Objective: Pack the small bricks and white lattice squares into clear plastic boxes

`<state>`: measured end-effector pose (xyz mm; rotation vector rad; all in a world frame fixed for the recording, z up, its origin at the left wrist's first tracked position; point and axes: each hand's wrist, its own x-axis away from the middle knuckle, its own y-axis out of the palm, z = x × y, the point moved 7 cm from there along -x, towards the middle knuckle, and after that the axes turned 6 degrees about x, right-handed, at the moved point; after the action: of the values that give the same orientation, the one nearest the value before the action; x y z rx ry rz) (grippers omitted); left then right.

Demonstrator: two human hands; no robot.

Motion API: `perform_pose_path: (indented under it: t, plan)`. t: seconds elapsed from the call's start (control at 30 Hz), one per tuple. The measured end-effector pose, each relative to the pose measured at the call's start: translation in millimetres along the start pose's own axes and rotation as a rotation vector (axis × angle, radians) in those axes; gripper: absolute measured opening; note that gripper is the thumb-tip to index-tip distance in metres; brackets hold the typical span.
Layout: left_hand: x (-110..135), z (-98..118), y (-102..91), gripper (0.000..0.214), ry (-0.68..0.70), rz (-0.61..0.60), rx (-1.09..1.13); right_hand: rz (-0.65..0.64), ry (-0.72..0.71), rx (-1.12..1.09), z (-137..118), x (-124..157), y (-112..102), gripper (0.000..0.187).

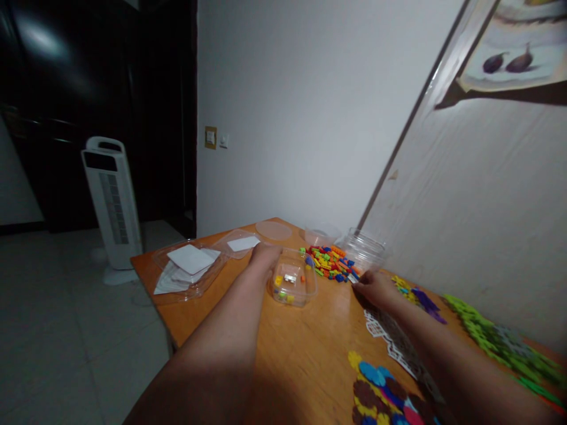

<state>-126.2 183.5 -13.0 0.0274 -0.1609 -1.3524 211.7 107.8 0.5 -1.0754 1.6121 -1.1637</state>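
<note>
My left hand point(266, 255) is closed on the far left rim of a clear plastic container point(310, 293), which rests on the table. Inside that container lie a white brick point(290, 278) and several yellow, green and orange ones. Farther right, my right hand point(374, 287) is at the near right edge of a heap of small coloured toy bricks point(330, 263). Its fingers are pinched together, and a small white piece point(353, 278) shows at the fingertips. Whether they grip that piece is too small to tell.
On the wooden table point(305, 354) are stacked clear containers point(365, 248), a round lid point(273, 230), and a tray of white papers point(190, 262). Flower-shaped pieces point(376, 395), white cut-out shapes point(390, 342), purple pieces point(427, 304) and green pieces point(482, 336) lie right. A white tower fan point(113, 206) stands left.
</note>
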Motion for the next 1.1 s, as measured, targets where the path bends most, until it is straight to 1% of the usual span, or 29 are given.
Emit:
perform_pose_path:
  t: [0.07,0.2,0.33,0.43,0.47,0.53,0.63,0.7,0.77,0.8,0.83,0.87,0.93,0.97,1.03,1.1]
  plan:
    - [-2.1,-1.3,-0.3,0.010,0.001,0.007,-0.009,-0.014,0.001,0.012,-0.4,0.0,2.2,0.015]
    - [-3.7,-3.4,0.1,0.011,0.013,0.006,0.001,-0.047,0.000,0.006,1.6,2.3,6.1,0.021]
    - [-0.7,-2.6,0.5,0.012,0.032,0.002,0.023,-0.078,-0.011,-0.070,3.5,5.0,9.0,0.024]
    - [0.4,-2.1,0.6,0.011,0.019,0.002,0.020,-0.088,-0.013,-0.161,-5.9,8.2,4.7,0.024]
    - [0.3,-2.0,0.6,0.011,0.014,0.002,0.018,-0.088,-0.017,-0.225,-13.7,10.5,1.5,0.023]
    - [-0.5,-2.0,0.6,0.011,0.008,0.004,0.017,-0.093,-0.040,-0.409,-37.7,17.9,-7.1,0.022]
    - [-1.6,-2.2,1.9,0.011,0.008,-0.004,0.022,-0.148,-0.130,-0.663,-88.3,33.0,-21.1,0.028]
    - [-1.8,-2.3,2.9,0.012,0.009,-0.012,0.027,-0.187,-0.226,-0.817,-119.9,40.6,-30.8,0.029]
    - [-1.9,-2.4,3.4,0.013,0.010,-0.013,0.029,-0.177,-0.240,-0.905,-132.7,40.5,-37.8,0.027]
    - [-2.1,-2.6,3.3,0.014,0.010,-0.011,0.028,-0.146,-0.220,-0.908,-130.8,37.3,-39.9,0.025]
    - [-2.4,-2.8,3.2,0.014,0.010,-0.008,0.026,-0.102,-0.183,-0.880,-123.8,32.8,-40.9,0.023]
    - [-2.8,-3.1,2.9,0.014,0.010,-0.005,0.022,-0.057,-0.141,-0.822,-113.1,27.8,-40.7,0.021]
    - [-4.0,-4.1,2.0,0.013,0.012,0.004,0.013,0.001,-0.068,-0.629,-86.9,18.3,-36.2,0.017]
    - [-4.7,-4.6,1.6,0.012,0.014,0.008,0.008,-0.005,-0.041,-0.511,-73.8,14.6,-31.4,0.016]
    - [-6.0,-5.4,1.1,0.012,0.020,0.012,-0.004,-0.033,-0.036,-0.248,-52.7,9.9,-20.7,0.016]
    - [-7.0,-6.1,1.3,0.011,0.024,0.010,-0.011,-0.031,-0.044,-0.072,-37.9,8.4,-12.3,0.016]
